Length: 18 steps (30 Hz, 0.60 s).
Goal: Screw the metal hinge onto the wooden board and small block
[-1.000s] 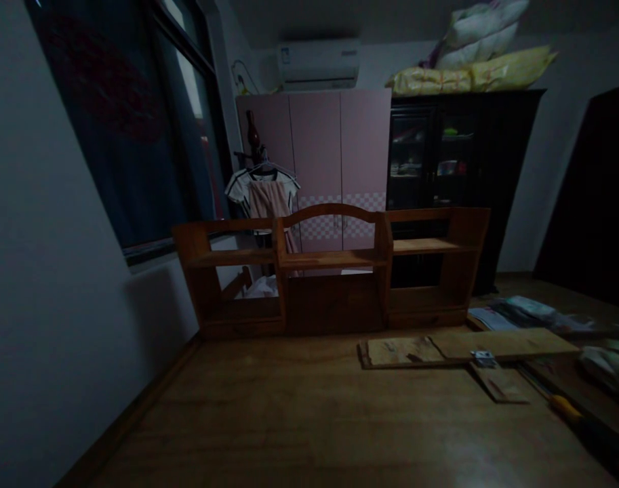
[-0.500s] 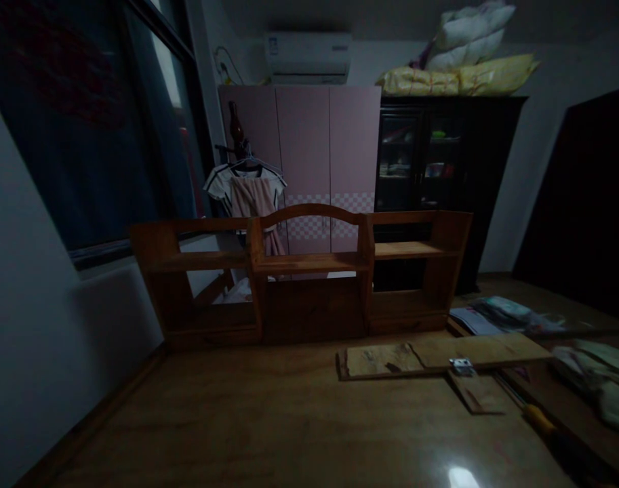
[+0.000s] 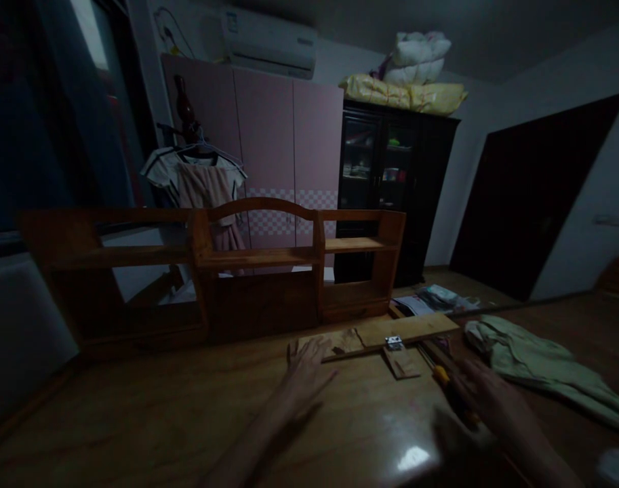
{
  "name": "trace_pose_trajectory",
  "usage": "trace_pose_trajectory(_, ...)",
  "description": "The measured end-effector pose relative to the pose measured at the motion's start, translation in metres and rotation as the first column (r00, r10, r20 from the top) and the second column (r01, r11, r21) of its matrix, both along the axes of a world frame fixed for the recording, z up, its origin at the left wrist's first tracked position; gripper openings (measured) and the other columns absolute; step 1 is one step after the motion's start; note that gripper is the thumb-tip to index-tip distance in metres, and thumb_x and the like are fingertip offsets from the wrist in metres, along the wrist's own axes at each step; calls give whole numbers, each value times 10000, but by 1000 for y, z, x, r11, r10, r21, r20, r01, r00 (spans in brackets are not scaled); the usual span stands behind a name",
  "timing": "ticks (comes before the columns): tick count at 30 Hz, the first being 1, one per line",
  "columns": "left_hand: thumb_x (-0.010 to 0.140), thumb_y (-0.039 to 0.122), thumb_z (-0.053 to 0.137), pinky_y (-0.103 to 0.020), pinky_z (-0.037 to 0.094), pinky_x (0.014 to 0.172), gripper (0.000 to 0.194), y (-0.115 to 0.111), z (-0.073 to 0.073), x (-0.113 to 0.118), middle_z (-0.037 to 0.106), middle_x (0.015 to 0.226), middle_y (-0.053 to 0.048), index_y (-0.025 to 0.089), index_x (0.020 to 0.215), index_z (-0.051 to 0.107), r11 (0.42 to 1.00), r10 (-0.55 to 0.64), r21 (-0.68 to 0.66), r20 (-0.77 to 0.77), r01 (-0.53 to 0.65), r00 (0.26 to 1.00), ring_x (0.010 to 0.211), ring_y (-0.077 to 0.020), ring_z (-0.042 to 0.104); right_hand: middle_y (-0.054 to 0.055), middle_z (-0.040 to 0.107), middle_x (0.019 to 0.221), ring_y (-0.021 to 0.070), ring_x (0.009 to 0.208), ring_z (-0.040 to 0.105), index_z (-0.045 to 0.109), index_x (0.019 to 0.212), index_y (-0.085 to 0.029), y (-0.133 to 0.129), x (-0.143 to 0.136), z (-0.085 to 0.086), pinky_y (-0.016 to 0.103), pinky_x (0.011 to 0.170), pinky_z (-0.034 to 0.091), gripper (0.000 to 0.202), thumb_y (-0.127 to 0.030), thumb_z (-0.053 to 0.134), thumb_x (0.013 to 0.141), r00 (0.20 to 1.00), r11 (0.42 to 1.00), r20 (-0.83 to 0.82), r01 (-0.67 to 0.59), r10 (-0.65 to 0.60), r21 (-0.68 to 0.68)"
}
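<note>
My left hand (image 3: 308, 366) reaches in from below with its fingers stretched out and the thumb apart. Its fingertips lie over the left end of a bare wooden board (image 3: 375, 335) on the table. On that board's near edge is a metal hinge (image 3: 393, 342), with a short wooden piece (image 3: 403, 363) joined there. Just right of it lies a screwdriver (image 3: 441, 375) with a yellow and dark handle. My right hand (image 3: 479, 386), dim and slightly blurred, hovers close beside the handle. Its fingers look extended; whether they touch the handle cannot be made out.
A low wooden shelf unit (image 3: 261, 257) stands along the back of the glossy tabletop (image 3: 187, 407). Right of the table are a pale green cloth (image 3: 533, 352) and a plastic bag with papers (image 3: 436, 297). Behind stand a pink wardrobe (image 3: 266, 129) and a dark cabinet (image 3: 424, 183).
Both of my hands have come into view from below, the left at the board and the right beside the screwdriver. The view has turned to the right.
</note>
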<state>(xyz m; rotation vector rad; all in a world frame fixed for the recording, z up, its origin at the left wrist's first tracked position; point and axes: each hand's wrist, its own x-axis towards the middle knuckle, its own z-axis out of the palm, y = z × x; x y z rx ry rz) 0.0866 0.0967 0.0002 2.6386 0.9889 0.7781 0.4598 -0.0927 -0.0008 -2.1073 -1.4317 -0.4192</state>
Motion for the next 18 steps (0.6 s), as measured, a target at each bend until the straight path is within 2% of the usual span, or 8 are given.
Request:
trace_pose_trajectory(1, 842, 531, 575, -465, 299, 1117, 670, 18, -6, 14, 399, 1446, -103, 241, 1427, 426, 1000, 9, -8, -13, -10, 1000, 1330, -295, 369, 94, 630, 1067, 220, 913, 623, 682, 1052, -242, 2, 6, -11, 323, 740, 499, 421, -547, 480, 844, 999, 999, -10, -37, 37, -35)
trace_pose_trajectory(4, 791, 605, 611, -376, 314, 1103, 777, 57, -26, 56, 423, 1408, -123, 183, 1415, 424, 999, -38, -5, 11, 38, 999, 1300, -272, 389, 109, 607, 1083, 260, 963, 599, 630, 1155, -225, 10, 12, -48, 386, 805, 493, 491, -576, 437, 870, 999, 999, -13, 28, -29, -40)
trace_pose_trajectory(6, 748, 670, 620, -366, 319, 1089, 851, 71, -37, 81, 441, 1381, -137, 167, 1407, 429, 998, -57, 12, 29, 56, 998, 1273, -282, 405, 110, 586, 1127, 259, 1058, 557, 610, 1150, -191, 14, 9, -70, 383, 911, 461, 487, -561, 441, 882, 1000, 999, 16, 25, -25, 22)
trace_pose_trajectory(8, 680, 718, 649, -380, 336, 1065, 944, 81, -45, 102, 474, 1338, -159, 137, 1395, 442, 999, -42, -11, 30, 42, 999, 1233, -300, 431, 125, 570, 1135, 271, 1070, 535, 597, 1154, -165, 17, 5, -86, 391, 913, 457, 492, -548, 445, 886, 998, 996, 37, 50, -53, 79)
trace_pose_trajectory(12, 563, 708, 732, -362, 358, 1045, 1063, 96, -54, 127, 505, 1307, -154, 94, 1387, 458, 995, -12, -101, 67, 19, 998, 1200, -295, 449, 146, 554, 1105, 277, 1062, 512, 573, 1187, -127, 21, 2, -103, 391, 903, 451, 491, -501, 410, 914, 993, 975, 27, 111, -118, 195)
trace_pose_trajectory(15, 466, 675, 788, -351, 346, 1060, 1169, 104, -56, 131, 496, 1331, -146, 81, 1410, 439, 987, -25, -155, 75, 36, 997, 1213, -299, 437, 136, 557, 1028, 273, 1015, 509, 572, 1172, -116, 23, 4, -110, 398, 916, 434, 509, -522, 417, 908, 989, 956, 5, 143, -149, 258)
trace_pose_trajectory(18, 473, 665, 782, -360, 333, 1073, 1194, 106, -57, 127, 492, 1339, -152, 59, 1430, 405, 982, -35, -181, 120, 56, 992, 1230, -307, 428, 127, 561, 994, 270, 991, 508, 573, 1152, -114, 24, 5, -113, 395, 906, 430, 517, -540, 429, 897, 985, 941, 5, 161, -171, 296)
